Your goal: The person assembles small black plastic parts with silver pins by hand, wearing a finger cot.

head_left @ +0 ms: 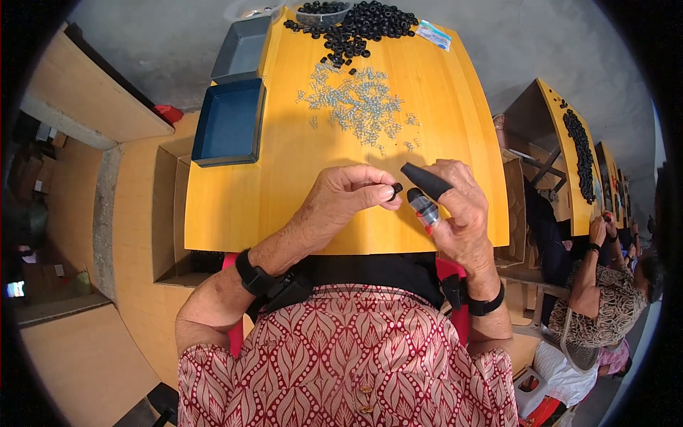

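Between thumb and index finger, my left hand (338,199) pinches a small round black part (396,190) above the near part of the table. Just right of it is my right hand (464,213), its thumb and index finger apart. A black sleeve (427,181) covers that index finger. The thumb wears a black-and-grey cover (425,207) with a red band. No item shows between these two fingertips; the other fingers are partly hidden. Beyond both hands, many small silvery springs (363,103) lie scattered. Farther back is a heap of black ring-shaped parts (373,23).
A blue tray (256,128) and a grey tray (260,46) stand at the table's left edge. Beside the black heap sits a clear bowl (324,16); a small packet (434,35) lies to its right. A co-worker (601,299) sits at another table on the right.
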